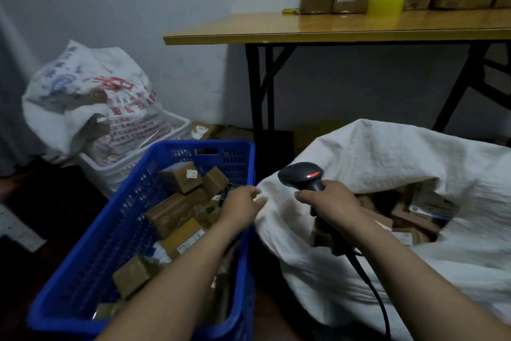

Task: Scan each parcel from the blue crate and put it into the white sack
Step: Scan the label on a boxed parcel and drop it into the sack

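Parcels (pixel 177 210): small brown labelled boxes heaped in blue crate (pixel 201 144); right grip (pixel 329 199) holds scanner (pixel 301 174), left grip (pixel 243 202) loose, empty.

Both forearms reach forward, bare. Left hand (pixel 243 202) hangs palm down, fingers loosely curled. Right hand (pixel 329 202) grips the scanner (pixel 302 174), fist tight.

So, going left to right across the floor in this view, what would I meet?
printed sack → blue crate → left hand → scanner → white sack
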